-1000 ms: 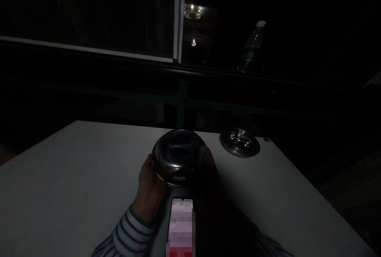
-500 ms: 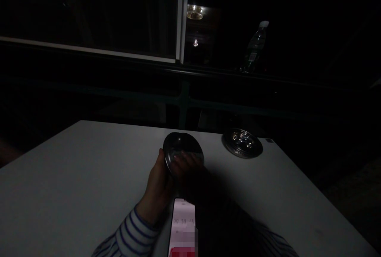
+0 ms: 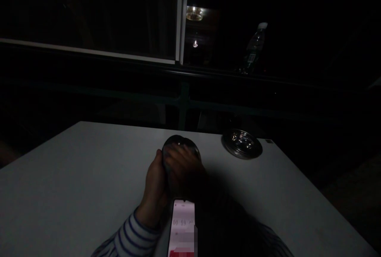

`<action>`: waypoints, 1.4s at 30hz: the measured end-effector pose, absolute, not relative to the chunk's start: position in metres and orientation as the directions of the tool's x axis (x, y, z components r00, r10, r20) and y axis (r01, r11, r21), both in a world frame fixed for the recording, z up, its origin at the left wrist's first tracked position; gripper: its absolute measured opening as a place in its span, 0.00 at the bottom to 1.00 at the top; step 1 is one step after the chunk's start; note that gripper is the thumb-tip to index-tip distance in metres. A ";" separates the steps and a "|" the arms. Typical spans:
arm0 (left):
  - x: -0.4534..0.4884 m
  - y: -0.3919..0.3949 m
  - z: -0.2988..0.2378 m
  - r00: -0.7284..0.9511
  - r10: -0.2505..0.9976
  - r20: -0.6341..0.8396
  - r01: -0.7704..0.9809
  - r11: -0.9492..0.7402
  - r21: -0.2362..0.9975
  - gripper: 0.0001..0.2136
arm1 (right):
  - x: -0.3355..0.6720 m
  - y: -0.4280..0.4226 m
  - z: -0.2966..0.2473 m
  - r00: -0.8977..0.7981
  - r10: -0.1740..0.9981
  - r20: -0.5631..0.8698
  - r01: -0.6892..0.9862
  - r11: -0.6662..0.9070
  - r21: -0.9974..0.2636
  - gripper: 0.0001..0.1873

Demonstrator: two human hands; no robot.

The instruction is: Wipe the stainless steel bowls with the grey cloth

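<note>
My left hand (image 3: 155,183) grips the left edge of a dark, shiny round metal dish (image 3: 171,140), its thumb along the rim. The dish is tilted up above the white table. Across its face lies my right hand (image 3: 186,165), fingers stretched out and flat, covering most of the dish. Deep shadow hides the palm, and I cannot make out whether anything thin is under the fingers. Just below both hands is a lit phone (image 3: 182,215) with a timer on its screen.
A stack of shiny metal dishes (image 3: 242,144) sits near the far right corner of the white table (image 3: 74,185). Behind it, a clear plastic bottle (image 3: 254,48) stands by the window frame (image 3: 180,19). At the left edge is a blurred shape, perhaps a person's hand (image 3: 7,154).
My right hand has slid up and slightly left over the dish, covering more of its face. The dish has shifted slightly left; my left hand keeps its grip.
</note>
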State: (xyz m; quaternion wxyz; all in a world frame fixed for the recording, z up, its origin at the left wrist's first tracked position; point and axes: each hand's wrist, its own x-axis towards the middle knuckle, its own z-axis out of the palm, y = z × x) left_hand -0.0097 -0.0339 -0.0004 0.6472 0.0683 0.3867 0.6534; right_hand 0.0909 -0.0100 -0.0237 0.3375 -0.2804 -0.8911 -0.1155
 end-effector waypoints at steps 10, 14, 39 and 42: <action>-0.022 -0.017 -0.009 -0.186 0.900 -0.395 -0.778 0.110 0.619 0.14 | 0.119 -0.023 -0.057 -0.615 0.401 0.679 0.670 0.719 0.183 0.22; -0.019 -0.016 -0.019 -0.118 0.916 -0.384 -0.790 0.148 0.595 0.14 | 0.110 -0.016 -0.040 -0.650 0.372 0.662 0.634 0.746 0.204 0.25; -0.027 -0.018 -0.043 -0.081 0.938 -0.338 -0.840 0.118 0.530 0.16 | 0.122 -0.012 -0.063 -0.508 0.497 0.703 0.774 0.622 0.120 0.22; -0.026 -0.021 -0.040 -0.099 0.935 -0.340 -0.835 0.108 0.539 0.15 | 0.116 -0.014 -0.073 -0.472 0.490 0.733 0.793 0.599 0.111 0.23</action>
